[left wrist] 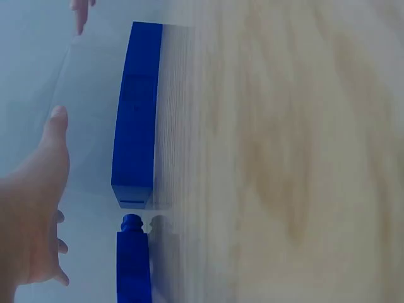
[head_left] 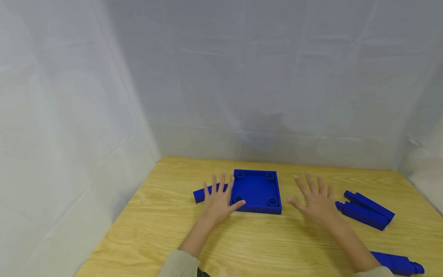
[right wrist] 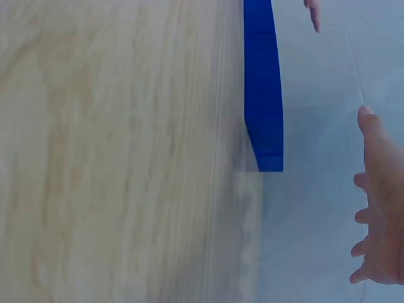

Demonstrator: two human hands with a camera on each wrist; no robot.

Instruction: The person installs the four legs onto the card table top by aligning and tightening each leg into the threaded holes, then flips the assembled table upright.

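Observation:
A blue square tray (head_left: 257, 190) with a round socket in each corner lies on the wooden table (head_left: 263, 246), also seen edge-on as the tray (left wrist: 136, 120) and the tray (right wrist: 264, 88). My left hand (head_left: 219, 200) hovers spread at its left edge, thumb by the near-left corner, over a blue peg piece (head_left: 199, 194) that also shows as the peg piece (left wrist: 133, 265). My right hand (head_left: 313, 198) hovers spread just right of the tray, holding nothing. The left hand (left wrist: 35, 208) and right hand (right wrist: 382, 202) appear with fingers straight.
Two blue peg pieces (head_left: 366, 209) lie side by side right of my right hand. Another blue peg piece (head_left: 398, 263) lies near the front right. White cloth walls (head_left: 242, 77) close in the table at the back and both sides.

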